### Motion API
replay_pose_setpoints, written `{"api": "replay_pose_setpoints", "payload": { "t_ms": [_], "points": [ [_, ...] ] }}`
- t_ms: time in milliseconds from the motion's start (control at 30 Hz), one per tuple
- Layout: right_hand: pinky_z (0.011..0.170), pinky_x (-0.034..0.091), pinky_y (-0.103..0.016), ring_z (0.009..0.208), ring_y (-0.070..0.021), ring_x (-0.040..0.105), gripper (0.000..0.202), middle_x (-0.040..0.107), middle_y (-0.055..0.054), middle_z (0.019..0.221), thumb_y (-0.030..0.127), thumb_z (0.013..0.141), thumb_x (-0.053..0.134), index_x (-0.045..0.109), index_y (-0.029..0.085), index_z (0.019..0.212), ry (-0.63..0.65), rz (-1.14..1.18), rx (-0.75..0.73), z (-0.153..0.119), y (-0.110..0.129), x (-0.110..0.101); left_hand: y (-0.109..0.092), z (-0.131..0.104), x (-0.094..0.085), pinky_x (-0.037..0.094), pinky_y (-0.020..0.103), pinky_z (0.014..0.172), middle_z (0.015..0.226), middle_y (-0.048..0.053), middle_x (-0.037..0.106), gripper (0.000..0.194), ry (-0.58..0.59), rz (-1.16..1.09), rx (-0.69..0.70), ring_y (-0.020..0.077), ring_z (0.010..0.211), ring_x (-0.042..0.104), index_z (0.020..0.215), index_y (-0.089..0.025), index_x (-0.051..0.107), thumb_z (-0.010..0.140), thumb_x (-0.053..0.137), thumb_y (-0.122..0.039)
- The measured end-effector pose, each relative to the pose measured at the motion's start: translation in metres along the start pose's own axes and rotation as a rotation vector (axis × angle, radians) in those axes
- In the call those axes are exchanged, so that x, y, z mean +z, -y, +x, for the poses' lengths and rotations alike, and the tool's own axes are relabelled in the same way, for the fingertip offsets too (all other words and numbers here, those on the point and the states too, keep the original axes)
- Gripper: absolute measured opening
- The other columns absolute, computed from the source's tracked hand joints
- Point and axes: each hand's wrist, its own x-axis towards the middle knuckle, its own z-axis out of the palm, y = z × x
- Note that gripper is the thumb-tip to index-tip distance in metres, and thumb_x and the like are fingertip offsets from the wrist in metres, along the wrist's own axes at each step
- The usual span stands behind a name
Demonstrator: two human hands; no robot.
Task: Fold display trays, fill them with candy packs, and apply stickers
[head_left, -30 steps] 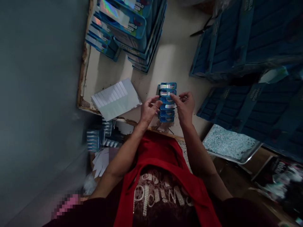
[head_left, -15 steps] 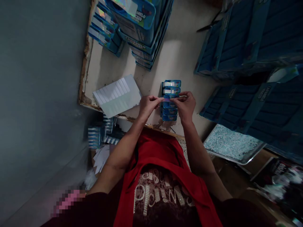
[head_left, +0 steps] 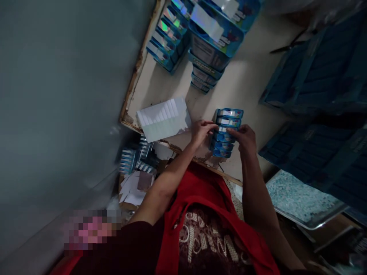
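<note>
A white label point(head_left: 222, 129) lies across the third box from the top in a short row of small blue boxes point(head_left: 224, 146). My left hand point(head_left: 201, 133), fingers closed together, has its fingertips at the label's left end. At the right end, the thumb and finger of my right hand point(head_left: 245, 138) press on the label, the other fingers curled. The two upper boxes point(head_left: 230, 113) bear white labels across their tops; the lower ones show plain blue tops. Left of my left hand lies a sheet of label strips point(head_left: 164, 119), several strips standing out on its upper part.
Stacked blue boxes point(head_left: 212, 49) rise behind, with another labelled row point(head_left: 169, 38) beside them. Large wrapped blue packs point(head_left: 309, 149) stand at the right, above a metal tray of pale blue pieces point(head_left: 304, 198). Scissors-like dark handles point(head_left: 286, 47) lie far right. A chipped table edge point(head_left: 134, 76) runs left.
The label strip held between both hands has come down onto the third box. My right hand has shifted to its right end. The whole view has swung, moving everything rightward.
</note>
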Motion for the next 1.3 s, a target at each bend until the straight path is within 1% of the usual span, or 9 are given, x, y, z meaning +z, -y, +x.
{"api": "replay_pose_setpoints", "payload": {
  "t_ms": [100, 167, 300, 467, 600, 833, 1000, 1100, 1300],
  "points": [
    [0.068, 0.046, -0.035, 0.069, -0.0193, 0.056, 0.058, 0.056, 0.005, 0.074, 0.061, 0.06, 0.086, 0.055, 0.025, 0.095, -0.079, -0.068, -0.107, -0.019, 0.009, -0.014, -0.025, 0.012, -0.063, 0.053, 0.034, 0.089, 0.109, 0.007, 0.079, 0.03, -0.293, 0.272, 0.323, 0.0277, 0.11, 0.071, 0.113, -0.025, 0.078, 0.087, 0.089, -0.035],
    [0.076, 0.051, -0.041, 0.075, -0.0228, 0.06, 0.04, 0.061, -0.001, 0.082, 0.051, 0.077, 0.078, 0.06, 0.024, 0.102, -0.22, -0.233, -0.291, -0.041, 0.021, -0.011, -0.042, 0.031, -0.114, 0.05, 0.041, 0.105, 0.13, 0.014, 0.074, 0.049, -0.411, 0.47, 0.428, 0.0384, 0.138, 0.057, 0.118, -0.025, 0.075, 0.078, 0.097, -0.039],
    [0.092, 0.056, -0.047, 0.096, -0.0288, 0.067, 0.019, 0.071, -0.011, 0.103, 0.034, 0.099, 0.059, 0.069, 0.024, 0.111, -0.049, -0.423, -0.669, -0.066, 0.05, 0.056, -0.056, 0.074, -0.175, 0.047, 0.045, 0.106, 0.111, 0.013, 0.076, 0.046, -0.334, 0.719, 0.415, 0.04, 0.124, 0.062, 0.09, -0.022, 0.074, 0.058, 0.106, -0.031],
    [0.117, 0.048, -0.053, 0.133, -0.0338, 0.06, 0.049, 0.062, -0.017, 0.157, 0.015, 0.108, 0.04, 0.062, 0.019, 0.152, 0.23, -0.713, -0.904, -0.041, 0.069, 0.176, -0.05, 0.088, -0.177, 0.049, 0.033, 0.085, 0.078, 0.003, 0.071, 0.025, -0.167, 0.63, 0.469, 0.0221, 0.084, 0.066, 0.071, -0.022, 0.069, 0.069, 0.094, -0.022],
    [0.117, 0.047, -0.057, 0.14, -0.0376, 0.056, 0.051, 0.056, -0.017, 0.165, 0.021, 0.112, 0.038, 0.055, 0.018, 0.16, 0.271, -0.828, -0.921, -0.024, 0.062, 0.208, -0.05, 0.079, -0.173, 0.048, 0.027, 0.075, 0.074, 0.001, 0.071, 0.021, -0.043, 0.484, 0.472, 0.0174, 0.075, 0.063, 0.074, -0.021, 0.072, 0.066, 0.091, -0.02],
    [0.12, 0.041, -0.055, 0.149, -0.0362, 0.048, 0.053, 0.054, -0.015, 0.169, 0.016, 0.109, 0.038, 0.059, 0.018, 0.158, 0.321, -0.83, -0.992, -0.037, 0.04, 0.2, -0.044, 0.069, -0.18, 0.046, 0.024, 0.069, 0.071, 0.0, 0.069, 0.013, 0.051, 0.172, 0.298, 0.0132, 0.068, 0.06, 0.072, -0.017, 0.07, 0.067, 0.082, -0.013],
    [0.107, 0.044, -0.051, 0.122, -0.0343, 0.06, 0.034, 0.078, -0.017, 0.123, 0.023, 0.107, 0.049, 0.077, 0.019, 0.127, 0.279, -0.758, -0.89, -0.068, 0.03, 0.173, -0.044, 0.073, -0.187, 0.047, 0.028, 0.073, 0.071, 0.001, 0.069, 0.017, -0.138, 0.419, 0.345, 0.0171, 0.072, 0.061, 0.071, -0.02, 0.071, 0.064, 0.084, -0.012],
    [0.095, 0.047, -0.046, 0.102, -0.0309, 0.062, 0.024, 0.076, -0.012, 0.1, 0.027, 0.104, 0.055, 0.078, 0.021, 0.11, 0.176, -0.685, -0.852, -0.087, 0.031, 0.148, -0.048, 0.075, -0.186, 0.047, 0.03, 0.076, 0.072, 0.002, 0.071, 0.017, -0.23, 0.531, 0.411, 0.0189, 0.074, 0.062, 0.071, -0.021, 0.073, 0.064, 0.085, -0.01],
    [0.109, 0.047, -0.051, 0.127, -0.0344, 0.058, 0.019, 0.067, -0.014, 0.149, 0.03, 0.103, 0.059, 0.075, 0.022, 0.103, 0.186, -0.662, -0.959, -0.07, 0.058, 0.137, -0.05, 0.056, -0.174, 0.046, 0.03, 0.074, 0.074, 0.002, 0.073, 0.015, -0.115, 0.588, 0.417, 0.0185, 0.072, 0.062, 0.075, -0.021, 0.076, 0.068, 0.085, -0.011]
  ]
}}
